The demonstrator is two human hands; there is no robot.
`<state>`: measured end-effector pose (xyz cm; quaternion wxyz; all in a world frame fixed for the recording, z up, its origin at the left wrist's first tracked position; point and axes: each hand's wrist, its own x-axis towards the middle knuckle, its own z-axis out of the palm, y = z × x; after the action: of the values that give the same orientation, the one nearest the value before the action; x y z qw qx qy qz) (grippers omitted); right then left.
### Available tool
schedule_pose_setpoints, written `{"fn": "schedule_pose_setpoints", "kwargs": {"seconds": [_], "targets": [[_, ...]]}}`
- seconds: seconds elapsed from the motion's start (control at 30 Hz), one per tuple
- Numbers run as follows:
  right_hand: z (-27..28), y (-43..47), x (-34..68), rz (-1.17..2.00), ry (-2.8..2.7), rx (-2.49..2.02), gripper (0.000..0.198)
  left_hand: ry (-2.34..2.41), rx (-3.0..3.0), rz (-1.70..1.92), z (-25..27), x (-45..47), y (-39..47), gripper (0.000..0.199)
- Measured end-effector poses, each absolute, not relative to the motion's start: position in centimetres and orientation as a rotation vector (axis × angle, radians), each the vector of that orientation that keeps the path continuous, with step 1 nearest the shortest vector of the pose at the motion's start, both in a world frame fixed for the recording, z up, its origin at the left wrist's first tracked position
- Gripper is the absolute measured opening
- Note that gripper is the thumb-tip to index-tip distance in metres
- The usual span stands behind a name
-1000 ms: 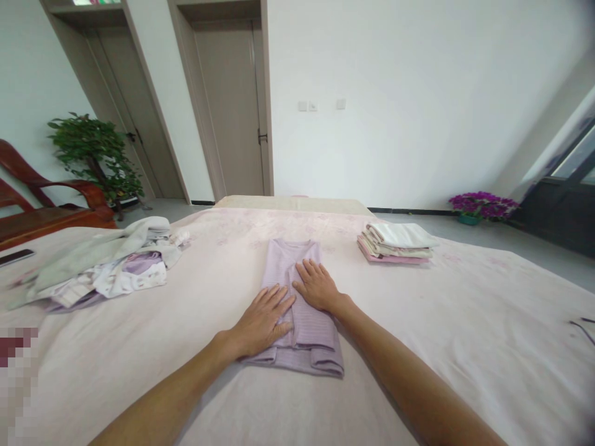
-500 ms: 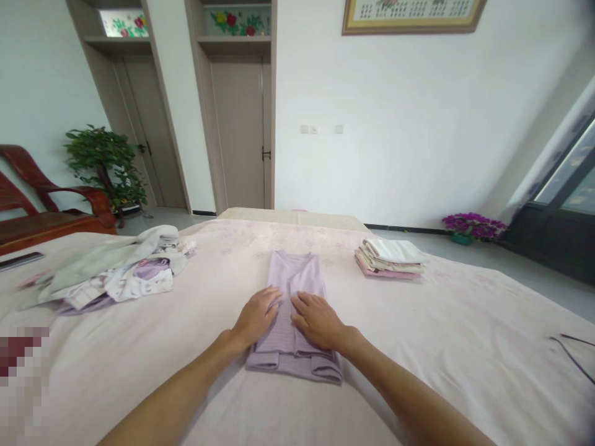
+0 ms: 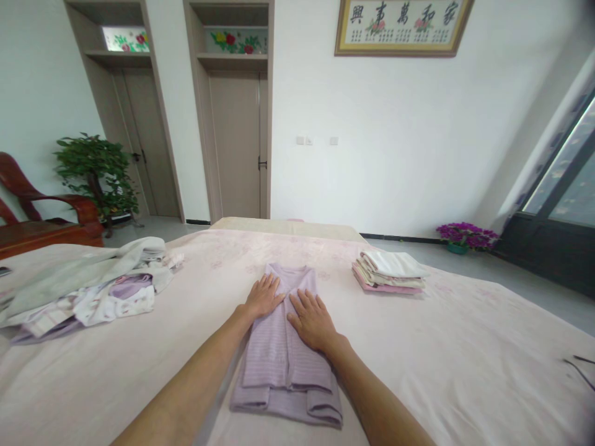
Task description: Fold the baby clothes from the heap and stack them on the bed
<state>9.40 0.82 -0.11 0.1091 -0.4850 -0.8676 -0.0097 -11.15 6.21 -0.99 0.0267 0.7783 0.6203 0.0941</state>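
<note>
A lilac striped cardigan (image 3: 267, 362) lies flat in front of me, its sides folded inward and its neckline pointing away. Resting on its upper left part is my left hand (image 3: 264, 295), palm down with fingers stretched out. My right hand (image 3: 312, 320) lies flat on the upper right part, fingers spread. Neither hand grasps the cloth. The front opening runs between the two hands, and the folded lower end shows nearest to me.
Crumpled clothes (image 3: 106, 285) lie in a heap on the left of the pale pink bedspread (image 3: 418, 359). A stack of folded clothes (image 3: 390, 272) sits at the right. Thin dark glasses arms (image 3: 579, 368) show at the right edge. A wooden chair (image 3: 69, 217) stands at far left.
Both hands have slid up the cardigan toward its neckline, still flat on it. The view has tilted upward, so more of the framed picture shows.
</note>
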Motion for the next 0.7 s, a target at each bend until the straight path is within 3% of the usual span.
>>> {"fn": "schedule_pose_setpoints", "kwargs": {"seconds": [0.3, 0.7], "targets": [[0.1, 0.6, 9.5, -0.031, -2.508, -1.432, 0.058, 1.95, 2.356, 0.255, -0.7, -11.3, 5.2, 0.072], [2.9, -8.1, 12.4, 0.232, -2.756, -1.167, 0.057, 1.436, 2.619, 0.186, 1.0, -13.5, -8.9, 0.06]]}}
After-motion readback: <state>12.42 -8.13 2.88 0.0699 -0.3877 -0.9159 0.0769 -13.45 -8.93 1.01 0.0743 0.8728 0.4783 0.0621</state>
